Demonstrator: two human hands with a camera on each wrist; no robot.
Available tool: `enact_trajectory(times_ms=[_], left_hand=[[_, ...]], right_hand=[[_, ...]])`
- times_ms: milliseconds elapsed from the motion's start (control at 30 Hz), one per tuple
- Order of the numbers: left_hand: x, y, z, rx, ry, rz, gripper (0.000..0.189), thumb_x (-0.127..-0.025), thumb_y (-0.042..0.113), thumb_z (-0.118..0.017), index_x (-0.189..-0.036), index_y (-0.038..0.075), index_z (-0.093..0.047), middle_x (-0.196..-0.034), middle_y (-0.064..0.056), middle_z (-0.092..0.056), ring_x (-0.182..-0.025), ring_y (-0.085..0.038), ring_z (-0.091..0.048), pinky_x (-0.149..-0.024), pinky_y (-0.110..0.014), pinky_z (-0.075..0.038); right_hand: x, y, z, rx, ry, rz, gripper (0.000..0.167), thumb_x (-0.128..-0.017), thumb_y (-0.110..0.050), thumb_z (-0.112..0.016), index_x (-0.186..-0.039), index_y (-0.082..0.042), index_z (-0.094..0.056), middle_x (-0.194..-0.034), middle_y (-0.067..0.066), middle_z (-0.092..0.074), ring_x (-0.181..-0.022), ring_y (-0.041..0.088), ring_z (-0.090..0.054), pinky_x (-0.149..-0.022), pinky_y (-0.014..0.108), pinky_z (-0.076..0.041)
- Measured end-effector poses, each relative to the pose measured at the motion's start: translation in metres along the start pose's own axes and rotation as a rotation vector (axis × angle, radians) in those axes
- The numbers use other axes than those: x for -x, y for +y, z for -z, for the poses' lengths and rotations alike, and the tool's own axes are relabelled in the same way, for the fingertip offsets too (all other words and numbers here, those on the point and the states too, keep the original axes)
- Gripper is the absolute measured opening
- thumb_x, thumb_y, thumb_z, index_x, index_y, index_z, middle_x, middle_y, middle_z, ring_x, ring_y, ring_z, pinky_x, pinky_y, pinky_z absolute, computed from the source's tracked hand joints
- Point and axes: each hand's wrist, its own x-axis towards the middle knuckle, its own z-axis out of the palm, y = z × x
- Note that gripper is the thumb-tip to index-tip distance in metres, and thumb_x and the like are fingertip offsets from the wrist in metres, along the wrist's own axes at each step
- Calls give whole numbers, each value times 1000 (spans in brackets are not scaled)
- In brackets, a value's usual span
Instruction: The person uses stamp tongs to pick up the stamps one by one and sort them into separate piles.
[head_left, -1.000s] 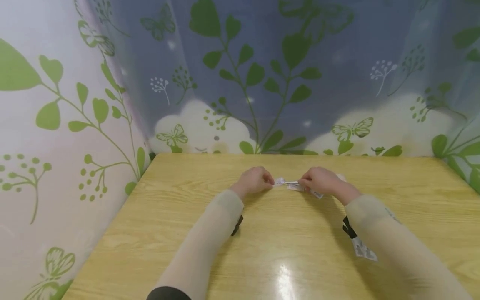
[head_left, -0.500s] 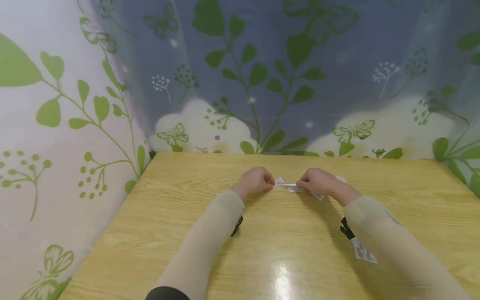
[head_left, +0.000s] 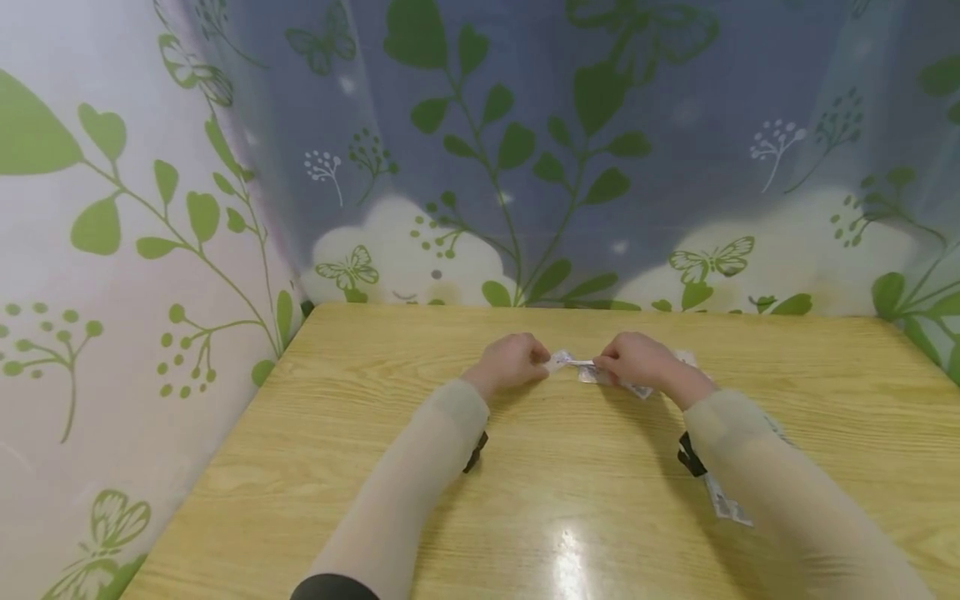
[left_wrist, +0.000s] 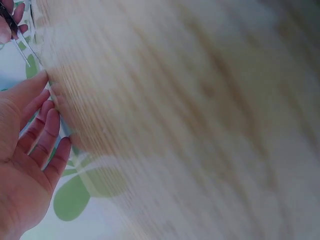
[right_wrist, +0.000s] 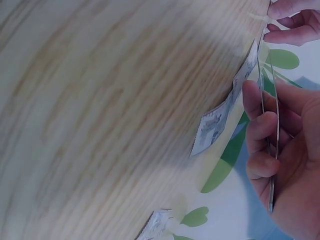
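Note:
In the head view my left hand (head_left: 512,362) is near the back of the table, thumb and fingertips pinching the edge of a small clear plastic packet (head_left: 558,358). My right hand (head_left: 637,360) holds a pair of metal tweezers (right_wrist: 278,125) that point left, their tips overlapping the packet in the head view. The right wrist view shows the tweezers lying along the palm, with the fingers curled round them and the two arms slightly apart. Below the right hand lies a strip of printed silvery sachets (right_wrist: 212,126), partly hidden by the hand in the head view.
Another printed sachet (head_left: 729,507) lies on the wooden table (head_left: 375,433) beside the right forearm. A pale wrapper (head_left: 684,358) lies behind the right wrist. A leaf-patterned curtain (head_left: 480,208) hangs along the table's back edge and left side.
The tweezers' tips have shifted slightly left, dipping and then rising a little over the clear packet. Both hands stay nearly in place.

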Motion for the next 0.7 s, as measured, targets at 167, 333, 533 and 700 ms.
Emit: enact_trajectory(times_ms=[167,333,533,700], left_hand=[[-1,1,0,-2,1,13,31,-91,24,-69,-120,13,-68,-118,0,-67,-112,-17,-59,-99,-30,-42],[-1,1,0,4,2,27,31,-91,24,-69,-119,13,-68,-118,1,-67,-113,-17,-58,-99,-31,-41],[-2,1,0,8,-1,31,31,-91,24,-69,-120,13,-68,-119,1,-67,-113,-17,-59,-100,-31,-41],[0,2,1,2,-2,31,31,-91,24,-70,-120,14,-68,-119,0,-66,-113,-17,-58,-100,-31,-41]], right_hand=[[-4,1,-2,1,19,-1,36,-102,-21,-50,-73,-8,-68,-59,3,-58,-45,10,-34,-54,32,-37],[-7,2,-3,19,45,1,30,-102,-20,-51,-85,-6,-72,-60,1,-58,-47,12,-37,-57,32,-38],[-8,2,-5,19,63,-17,28,-101,-20,-53,-89,-6,-73,-61,1,-59,-49,13,-42,-59,33,-41],[-8,2,-8,29,80,-19,33,-101,-21,-54,-74,-10,-70,-57,1,-55,-46,13,-40,-57,33,-41]])
